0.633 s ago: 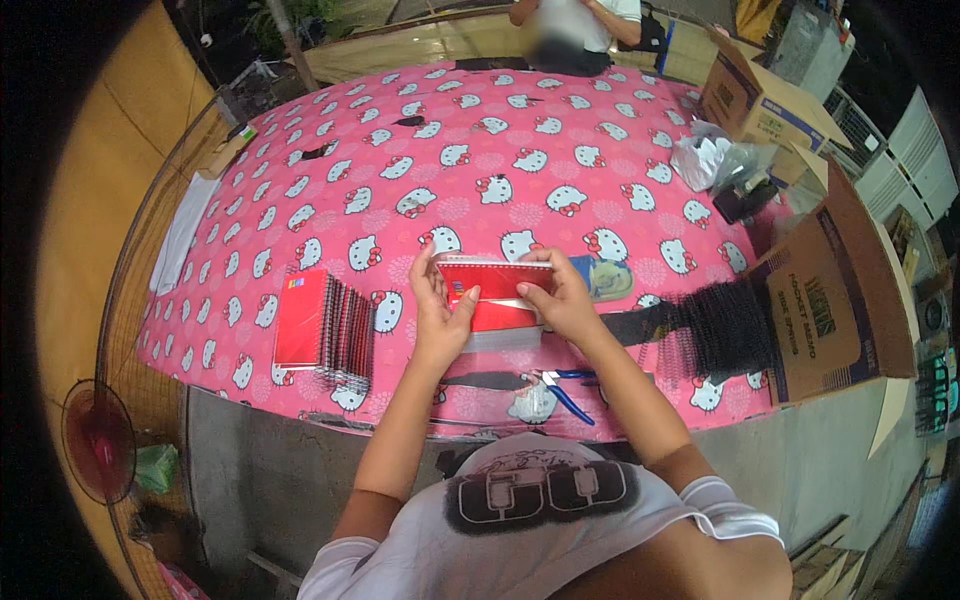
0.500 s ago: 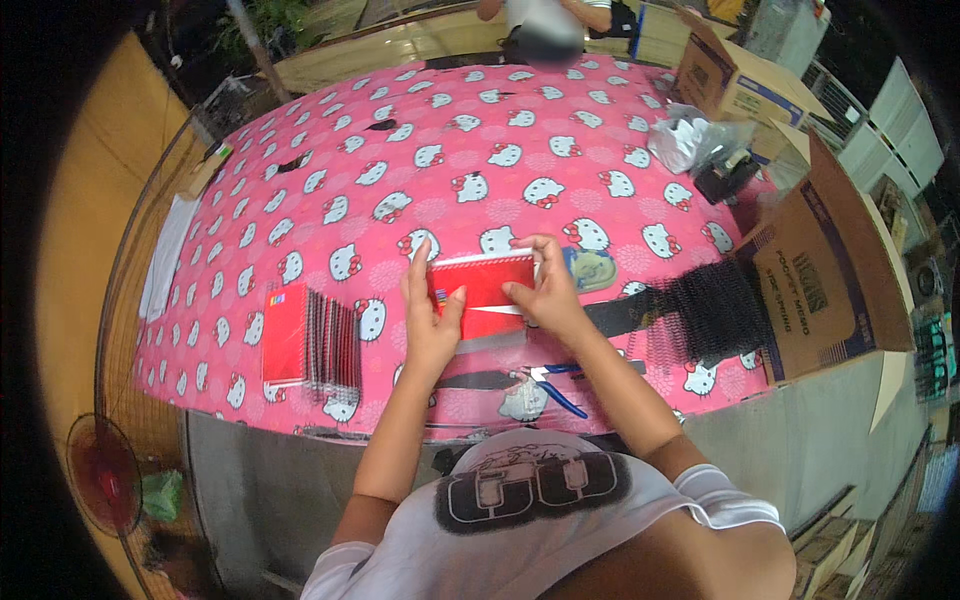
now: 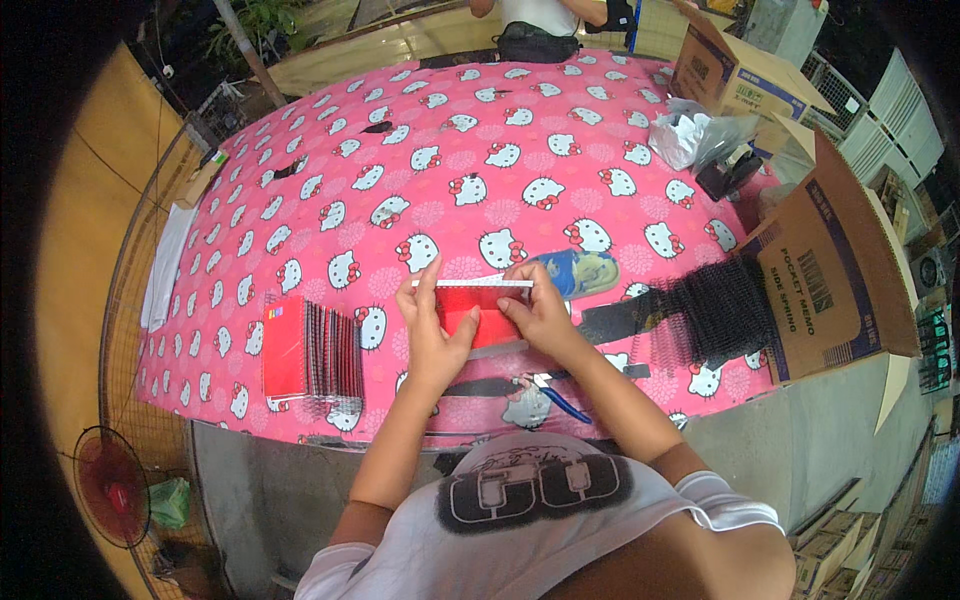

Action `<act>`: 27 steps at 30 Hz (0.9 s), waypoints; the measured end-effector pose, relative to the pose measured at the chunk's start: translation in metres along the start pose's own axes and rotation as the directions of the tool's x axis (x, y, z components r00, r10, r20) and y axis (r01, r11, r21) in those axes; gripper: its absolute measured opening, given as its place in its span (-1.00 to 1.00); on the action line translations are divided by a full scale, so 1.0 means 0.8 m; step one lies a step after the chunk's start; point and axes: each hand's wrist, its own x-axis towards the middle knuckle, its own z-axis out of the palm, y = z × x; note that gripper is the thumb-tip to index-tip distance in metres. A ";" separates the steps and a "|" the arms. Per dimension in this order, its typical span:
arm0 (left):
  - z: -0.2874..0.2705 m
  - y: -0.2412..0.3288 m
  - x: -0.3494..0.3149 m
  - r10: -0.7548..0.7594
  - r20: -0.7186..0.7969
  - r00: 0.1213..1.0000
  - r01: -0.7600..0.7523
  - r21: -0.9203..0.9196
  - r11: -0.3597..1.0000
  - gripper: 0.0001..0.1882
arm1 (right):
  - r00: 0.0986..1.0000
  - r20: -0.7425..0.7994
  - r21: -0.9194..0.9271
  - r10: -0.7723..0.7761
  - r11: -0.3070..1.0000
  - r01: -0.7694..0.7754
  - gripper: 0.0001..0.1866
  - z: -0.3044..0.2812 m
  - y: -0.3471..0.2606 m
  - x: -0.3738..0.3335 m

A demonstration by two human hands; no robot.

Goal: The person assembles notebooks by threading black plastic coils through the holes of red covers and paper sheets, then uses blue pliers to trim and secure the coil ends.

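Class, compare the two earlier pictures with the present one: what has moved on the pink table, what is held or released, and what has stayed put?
Little has changed. Both hands, the left hand and the right hand, keep hold of the red notebook; it now looks tipped up more on edge. Nothing was let go. The row of red notebooks, the pile of black spiral coils and the open cardboard box lie as before.

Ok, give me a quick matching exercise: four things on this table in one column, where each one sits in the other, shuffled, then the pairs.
Things:
1. red notebook
2. stack of red spiral notebooks
3. pile of black spiral coils
4. blue-handled pliers

Places:
A. beside the open cardboard box
B. near the table's front edge, under the right forearm
C. on the pink cloth, to the left of the hands
D. held between the left hand and the right hand

Pairs: 1-D, 2-C, 3-A, 4-B
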 end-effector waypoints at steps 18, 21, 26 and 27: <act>0.013 0.046 0.032 0.055 0.093 0.994 -0.066 0.118 0.991 -0.84 | 0.843 -0.433 -0.745 0.319 0.400 -0.534 -0.71 -0.175 0.031 -0.076; 0.006 0.039 0.027 0.038 0.096 0.995 -0.049 0.123 0.991 -0.84 | 0.964 -0.246 -0.514 0.100 0.830 -0.218 -0.71 -0.144 -0.038 -0.052; 0.013 0.041 0.026 0.033 0.062 0.998 -0.035 0.038 0.999 -0.85 | 0.997 -0.003 -0.378 -0.078 0.923 0.071 -0.75 -0.097 -0.067 -0.020; 0.013 0.041 0.026 0.036 0.065 0.997 -0.038 0.044 0.998 -0.85 | 0.997 -0.003 -0.379 -0.076 0.923 0.069 -0.76 -0.092 -0.068 -0.016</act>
